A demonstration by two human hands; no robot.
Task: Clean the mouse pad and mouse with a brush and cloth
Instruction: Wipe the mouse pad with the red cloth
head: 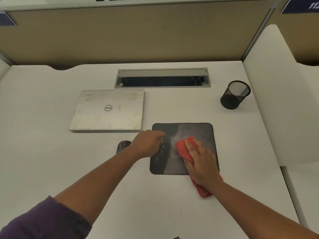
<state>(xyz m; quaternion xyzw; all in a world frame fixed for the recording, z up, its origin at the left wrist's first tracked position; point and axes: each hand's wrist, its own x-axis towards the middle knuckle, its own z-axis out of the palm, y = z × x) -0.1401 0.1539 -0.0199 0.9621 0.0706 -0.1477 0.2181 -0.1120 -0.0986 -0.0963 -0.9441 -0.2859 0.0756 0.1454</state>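
A dark grey mouse pad [198,131] lies on the white desk. My right hand [200,163] presses flat, fingers straight, on a red cloth [183,147] spread over the pad's middle; the cloth's tail [203,191] hangs off the pad's near edge. My left hand [148,144] is over the pad's left edge, its fingers curled round a dark, blurred object that looks like the brush [161,152]. The black mouse [122,145] sits on the desk just left of the pad, partly hidden by my left wrist.
A shut silver laptop [108,110] lies left of and behind the pad. A black mesh pen cup [235,94] stands at the back right. A cable slot [162,78] runs along the back, with partition walls behind and to the right.
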